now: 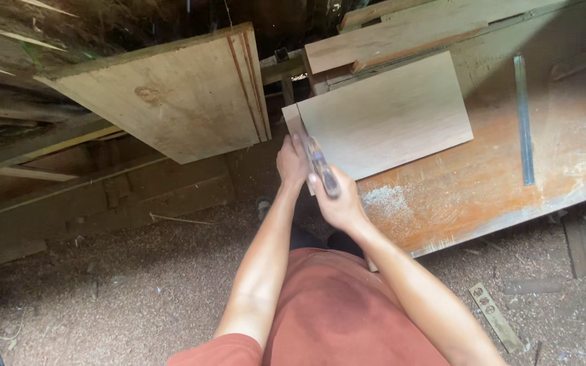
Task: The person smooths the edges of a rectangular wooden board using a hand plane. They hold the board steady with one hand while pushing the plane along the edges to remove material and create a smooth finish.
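A small hand plane (322, 167) with a dark, worn body sits against the near edge of a pale, thin board (386, 115), at the corner that overhangs the end of the bench (510, 183). The board lies flat with that edge past the bench's end, likely so the tool can run along it without hitting the surface below. The right hand (337, 203) wraps the rear of the plane, fingers clenched around it from behind; the left hand (291, 163) grips the front, fingers closed over the nose, probably to press and steer. Both forearms reach forward and converge on the tool, elbows close to a rust-red shirt (334, 312). A patch of pale sawdust (384, 200) lies on the orange-stained bench just beside the right hand. Further right rests a long metal ruler (523, 122). To the left, a wider plank (171, 102) leans out over a shavings-strewn floor (103, 285).
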